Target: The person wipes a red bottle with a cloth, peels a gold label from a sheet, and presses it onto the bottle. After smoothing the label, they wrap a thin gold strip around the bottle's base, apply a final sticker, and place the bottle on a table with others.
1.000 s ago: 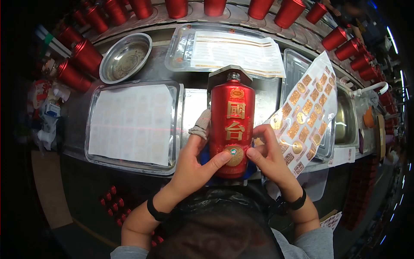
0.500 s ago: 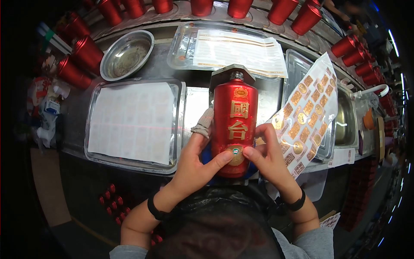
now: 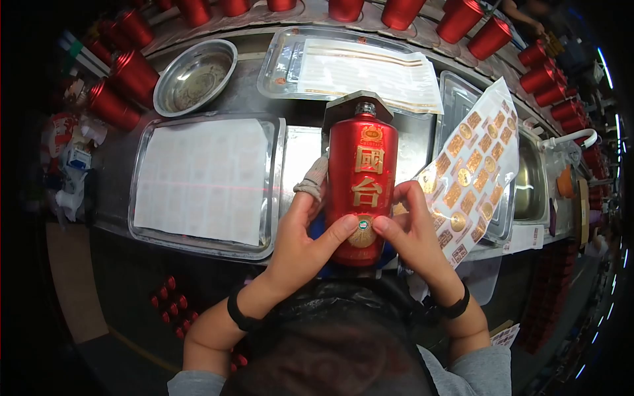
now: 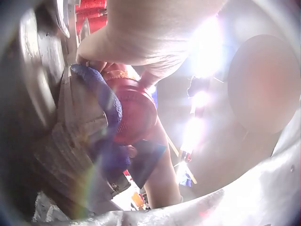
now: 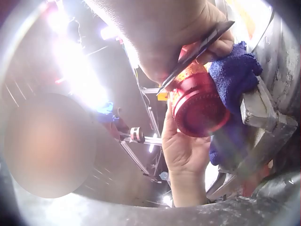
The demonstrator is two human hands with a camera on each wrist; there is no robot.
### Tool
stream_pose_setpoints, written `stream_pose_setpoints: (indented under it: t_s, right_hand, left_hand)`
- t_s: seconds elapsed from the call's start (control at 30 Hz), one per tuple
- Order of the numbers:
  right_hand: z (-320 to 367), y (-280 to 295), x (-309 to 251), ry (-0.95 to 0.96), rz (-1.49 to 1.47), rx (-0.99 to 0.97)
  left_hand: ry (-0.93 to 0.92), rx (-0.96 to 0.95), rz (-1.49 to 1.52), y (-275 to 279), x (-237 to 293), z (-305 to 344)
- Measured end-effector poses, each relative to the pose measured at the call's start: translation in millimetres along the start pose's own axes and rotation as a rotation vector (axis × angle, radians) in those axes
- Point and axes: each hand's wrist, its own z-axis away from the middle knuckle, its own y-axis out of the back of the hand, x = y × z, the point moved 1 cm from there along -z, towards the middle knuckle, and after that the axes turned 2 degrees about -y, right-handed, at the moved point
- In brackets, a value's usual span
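Observation:
A red liquor bottle (image 3: 362, 148) with gold characters leans back on a stand (image 3: 341, 104) padded with blue cloth (image 5: 233, 77). My left hand (image 3: 300, 237) grips its left side, the thumb on the round gold seal sticker (image 3: 362, 232) low on the front. A knitted finger cot (image 3: 312, 180) covers one of that hand's fingers. My right hand (image 3: 417, 228) presses its thumb on the sticker's right edge, the other fingers bent beside the bottle. A dark pointed flat tool (image 5: 197, 56) lies across the right hand within its curled fingers; the head view hides it.
A tray with a white sheet (image 3: 201, 181) lies left, a metal bowl (image 3: 195, 78) behind it. Another tray (image 3: 281, 69) bears printed strips. A sheet of gold stickers (image 3: 472, 171) lies right, by a sink (image 3: 531, 188). Red bottles (image 3: 403, 12) line the conveyor behind.
My right thumb has slid from the bottle's right edge inward onto the sticker. The left hand keeps its hold. On the conveyor the red bottles have moved to the right.

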Motion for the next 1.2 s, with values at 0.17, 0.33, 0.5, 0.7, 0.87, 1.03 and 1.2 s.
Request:
stream_pose_setpoints:
  t_s: [0.17, 0.33, 0.5, 0.7, 0.87, 1.03, 1.2]
  right_hand:
    - [4, 4, 5, -0.039, -0.003, -0.011]
    - [10, 3, 1, -0.035, 0.004, -0.011]
    - [11, 0, -3, -0.051, 0.12, 0.001]
    - [9, 2, 0, -0.067, 0.076, -0.018]
    - [10, 3, -3, -0.079, 0.084, -0.025]
    - [7, 1, 1, -0.025, 0.053, 0.001]
    - [4, 0, 4, -0.038, 0.012, 0.003]
  left_hand:
    - [0.11, 0.011, 0.132, 9, -3, 4]
    - [0.127, -0.04, 0.161, 15, -5, 6]
    - [-0.004, -0.083, -0.055, 10, -4, 7]
    - [0.0, -0.088, -0.053, 11, -2, 6]
    - [0.015, -0.084, -0.042, 13, -3, 5]
    - [0.056, -0.054, 0.003, 11, 2, 0]
    - [0.079, -0.012, 0.014, 8, -3, -3]
